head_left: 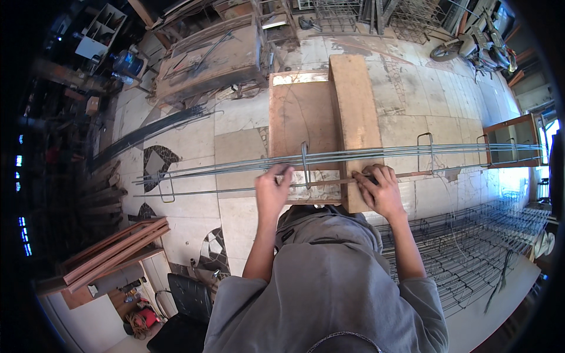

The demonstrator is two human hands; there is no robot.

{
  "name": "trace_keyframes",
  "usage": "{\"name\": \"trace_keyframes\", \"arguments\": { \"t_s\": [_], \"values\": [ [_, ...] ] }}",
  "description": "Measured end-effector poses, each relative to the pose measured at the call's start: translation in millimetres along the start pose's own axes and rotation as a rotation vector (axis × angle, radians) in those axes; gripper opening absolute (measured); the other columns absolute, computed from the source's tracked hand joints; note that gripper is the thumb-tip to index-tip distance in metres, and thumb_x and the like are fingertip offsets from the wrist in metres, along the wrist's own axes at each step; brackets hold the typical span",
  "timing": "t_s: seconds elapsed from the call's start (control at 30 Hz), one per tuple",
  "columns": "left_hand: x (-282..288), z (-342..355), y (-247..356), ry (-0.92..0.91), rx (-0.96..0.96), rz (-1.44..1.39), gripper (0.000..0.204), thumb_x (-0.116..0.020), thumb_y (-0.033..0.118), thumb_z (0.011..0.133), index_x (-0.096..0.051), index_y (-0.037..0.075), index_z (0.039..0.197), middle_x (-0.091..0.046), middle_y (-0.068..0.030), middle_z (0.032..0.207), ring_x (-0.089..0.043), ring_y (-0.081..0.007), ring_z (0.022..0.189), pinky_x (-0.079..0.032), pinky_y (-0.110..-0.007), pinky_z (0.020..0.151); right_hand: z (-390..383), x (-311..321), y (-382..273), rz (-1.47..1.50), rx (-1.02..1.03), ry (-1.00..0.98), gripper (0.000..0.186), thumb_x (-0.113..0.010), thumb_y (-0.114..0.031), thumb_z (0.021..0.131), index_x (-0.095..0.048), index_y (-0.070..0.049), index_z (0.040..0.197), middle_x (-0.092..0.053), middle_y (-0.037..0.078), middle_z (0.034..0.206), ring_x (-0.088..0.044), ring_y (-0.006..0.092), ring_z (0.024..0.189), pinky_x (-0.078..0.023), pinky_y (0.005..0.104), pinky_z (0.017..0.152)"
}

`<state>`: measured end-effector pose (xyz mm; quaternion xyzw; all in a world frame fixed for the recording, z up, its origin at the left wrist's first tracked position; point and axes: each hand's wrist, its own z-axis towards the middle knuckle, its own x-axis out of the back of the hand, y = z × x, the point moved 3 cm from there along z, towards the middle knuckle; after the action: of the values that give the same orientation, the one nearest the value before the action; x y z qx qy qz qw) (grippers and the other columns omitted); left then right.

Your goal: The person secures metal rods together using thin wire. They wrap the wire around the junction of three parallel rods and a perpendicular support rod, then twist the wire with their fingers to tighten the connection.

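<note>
Several long steel rods point(393, 154) run across a wooden box point(297, 110) and its raised plank side point(355, 94). Rectangular wire stirrups point(304, 154) hang around the rods at intervals. My left hand point(272, 191) is raised at the rods just left of the middle stirrup, fingers curled together; what they hold, if anything, is too small to make out. My right hand point(381, 191) rests over the plank with its fingers bent onto a rusty lower rod point(329, 183), gripping it.
A welded mesh cage pile point(471, 247) lies right of me, a black chair point(179, 312) and wooden frames point(115, 253) lower left. Ahead are a workbench point(206, 65) and a parked motorbike point(474, 50); dark bars point(135, 138) lie on the tiled floor at left.
</note>
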<state>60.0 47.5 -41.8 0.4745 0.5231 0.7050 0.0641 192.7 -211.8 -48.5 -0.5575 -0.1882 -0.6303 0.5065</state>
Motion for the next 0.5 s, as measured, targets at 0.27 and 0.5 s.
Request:
{"name": "trace_keyframes", "arguments": {
  "t_s": [0.27, 0.5],
  "values": [
    [30.9, 81.8, -23.6, -0.452, -0.178, 0.24, 0.019, -0.078, 0.016, 0.083, -0.078, 0.002, 0.096, -0.077, -0.0136, 0.09, -0.074, -0.0285, 0.086, -0.055, -0.036, 0.077, 4.0, 1.9, -1.6, 0.011, 0.017, 0.002, 0.038, -0.071, -0.014, 0.082, -0.073, -0.018, 0.12, -0.061, 0.006, 0.107, -0.057, 0.0263, 0.104, -0.044, 0.0433, 0.097],
    [26.0, 103.4, -24.7, -0.688, -0.165, 0.273, 0.02, -0.078, 0.019, 0.084, -0.078, 0.003, 0.097, -0.076, -0.015, 0.09, -0.073, -0.0282, 0.082, -0.055, -0.038, 0.078, 2.5, 2.4, -3.6, 0.024, -0.002, 0.01, 0.038, -0.071, -0.014, 0.083, -0.073, -0.018, 0.12, -0.061, 0.006, 0.107, -0.057, 0.0265, 0.104, -0.044, 0.0436, 0.096]
  ]
}}
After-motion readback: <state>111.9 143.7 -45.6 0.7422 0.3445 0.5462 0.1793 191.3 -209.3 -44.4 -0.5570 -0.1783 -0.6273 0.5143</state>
